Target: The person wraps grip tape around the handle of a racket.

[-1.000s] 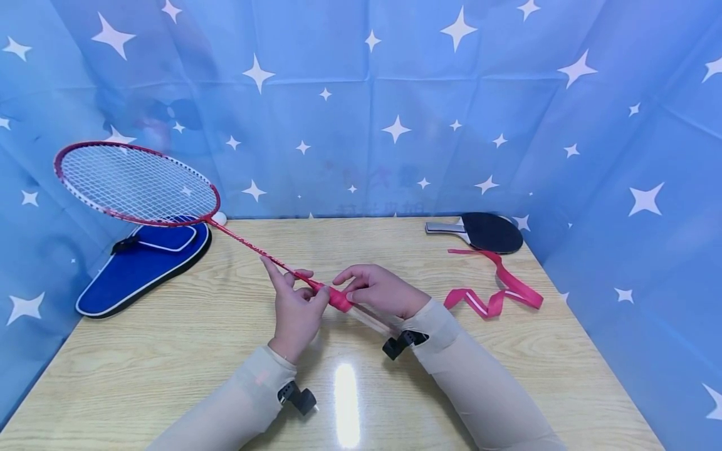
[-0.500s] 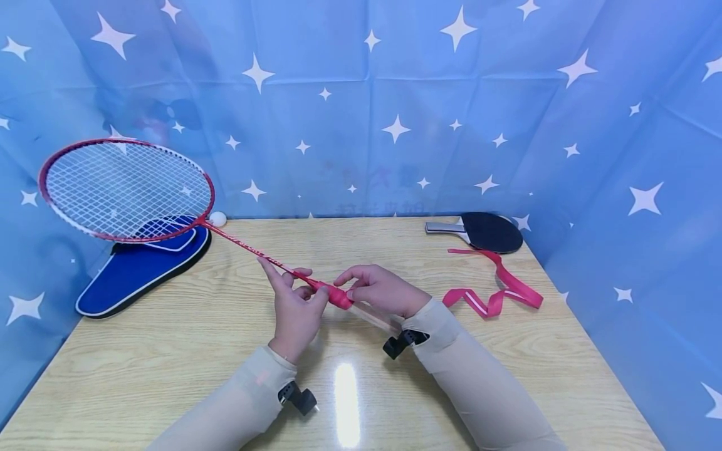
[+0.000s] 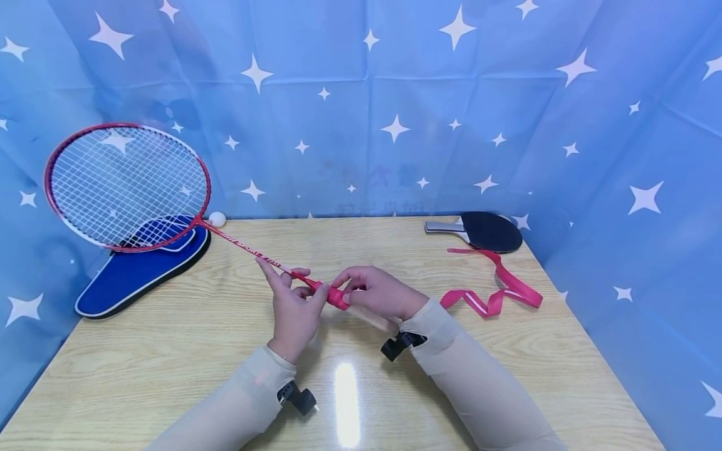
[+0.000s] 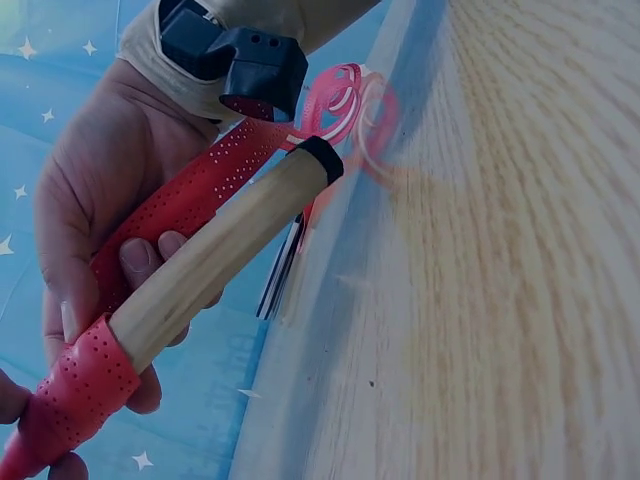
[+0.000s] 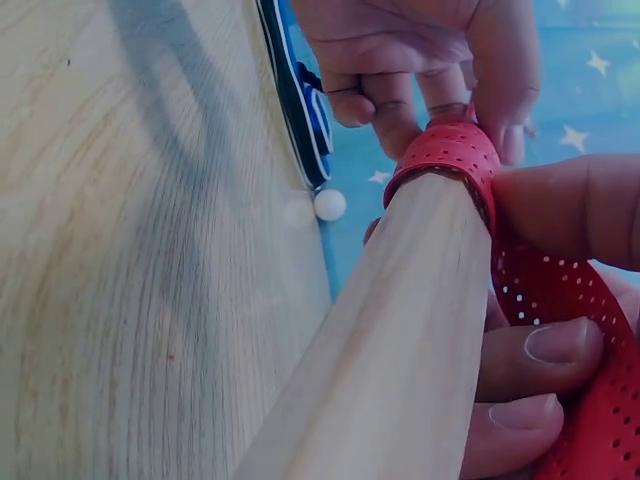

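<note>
A red badminton racket (image 3: 239, 244) slants across the head view, its strung head raised at the left. My left hand (image 3: 296, 319) pinches it where the shaft meets the handle. Red perforated grip tape (image 3: 339, 299) is wound around the upper handle. Below the winding, the wooden handle (image 4: 225, 255) is bare down to a dark butt end. My right hand (image 3: 386, 293) holds the tape, thumb pressing at the winding's lower edge in the right wrist view. From there a tape strip (image 5: 555, 290) passes over its fingers, and the loose tail (image 3: 521, 291) lies curled on the table.
A blue paddle case (image 3: 132, 285) lies at the table's left, partly behind the racket head. Beside it sits a white ball (image 3: 217, 218). At the back right rests a black table tennis paddle (image 3: 491, 232), near the tape's tail. A starry blue curtain (image 3: 361, 125) surrounds the table (image 3: 225, 351).
The racket has rolled about its shaft, so its strung face shows wider and its lower rim sits lower. My right thumb has shifted slightly at the winding. My left hand stays nearly in place.
</note>
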{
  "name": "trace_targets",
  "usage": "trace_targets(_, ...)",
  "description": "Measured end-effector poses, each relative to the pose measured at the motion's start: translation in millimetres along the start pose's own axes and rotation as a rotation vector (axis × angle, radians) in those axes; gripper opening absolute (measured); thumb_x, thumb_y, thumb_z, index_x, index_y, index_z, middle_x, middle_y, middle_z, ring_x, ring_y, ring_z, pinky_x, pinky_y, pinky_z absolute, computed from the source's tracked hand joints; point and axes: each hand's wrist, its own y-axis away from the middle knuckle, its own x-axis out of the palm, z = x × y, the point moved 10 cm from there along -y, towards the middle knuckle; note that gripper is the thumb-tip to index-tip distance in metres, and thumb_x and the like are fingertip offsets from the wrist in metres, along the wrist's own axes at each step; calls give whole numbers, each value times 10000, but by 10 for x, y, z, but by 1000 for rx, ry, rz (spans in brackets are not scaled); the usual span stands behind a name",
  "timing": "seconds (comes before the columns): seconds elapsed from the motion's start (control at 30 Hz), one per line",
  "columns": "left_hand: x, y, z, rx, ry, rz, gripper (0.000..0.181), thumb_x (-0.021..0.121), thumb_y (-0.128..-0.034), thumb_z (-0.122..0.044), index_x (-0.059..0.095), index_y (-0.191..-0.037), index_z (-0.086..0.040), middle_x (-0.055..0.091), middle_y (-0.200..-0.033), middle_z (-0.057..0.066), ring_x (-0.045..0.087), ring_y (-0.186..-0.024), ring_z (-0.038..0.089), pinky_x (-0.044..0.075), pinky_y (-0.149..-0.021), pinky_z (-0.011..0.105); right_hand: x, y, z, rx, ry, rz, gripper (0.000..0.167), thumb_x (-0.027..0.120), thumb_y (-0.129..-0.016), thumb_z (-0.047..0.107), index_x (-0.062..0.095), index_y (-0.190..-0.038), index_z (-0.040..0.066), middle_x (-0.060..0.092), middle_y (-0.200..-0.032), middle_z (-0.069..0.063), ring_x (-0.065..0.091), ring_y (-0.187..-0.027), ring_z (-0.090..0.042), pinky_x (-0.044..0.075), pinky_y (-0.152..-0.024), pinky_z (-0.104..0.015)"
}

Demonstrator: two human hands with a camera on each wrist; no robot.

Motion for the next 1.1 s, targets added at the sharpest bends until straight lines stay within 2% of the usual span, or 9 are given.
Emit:
trace_targets(0.17,4,-4,-19,7,32,5,1395,774,-910,24,-334,-1554,-528,541,-1272,73,677,-867,311,593,-687,249,-12,-3,-19,12,-20,-1,276,610,-1011,76,735,-1240,167,753,-1032,-41,669,-982,-231,523,-918,-379)
trace_targets(0.4,9,0,-34,22,56,12,1383,769,-893,40,-327,-1602,-416,544,-1274,76,673,-877,319,613,-723,269,-21,-17,-28,-11,-52,15,265,601,-1031,62,742,-1240,143,755,-1023,-58,654,-1003,-225,502,-959,-367)
trace_targets(0.67,38,1,-32,29,74,24,1391,739,-879,79,-331,-1584,-461,553,-1284,77,686,-874,295,613,-733,263,-20,1,-48,10,-59,34,291,611,-1037,83,737,-1288,161,788,-1069,-34,690,-1031,-219,509,-1003,-395)
trace_targets(0.8,40,4,-43,43,52,28,1393,762,-880,56,-327,-1590,-447,561,-1288,87,684,-867,294,615,-721,268,-9,5,-31,3,-36,37,305,609,-1024,62,729,-1292,146,786,-1041,-33,689,-996,-209,520,-970,-378)
trace_targets(0.97,28,3,-43,55,-18,25,1387,813,-899,-36,-317,-1599,-430,579,-1278,72,655,-829,288,607,-684,265,35,5,10,-17,23,54,301,624,-1005,42,708,-1286,113,766,-1015,-37,688,-957,-192,533,-898,-352)
trace_targets(1.1,28,-6,-39,56,-33,30,1373,798,-910,-30,-321,-1596,-431,584,-1283,74,651,-795,284,591,-671,253,48,7,17,-17,44,56,284,652,-995,65,701,-1269,122,744,-1026,-46,678,-968,-210,531,-882,-356)
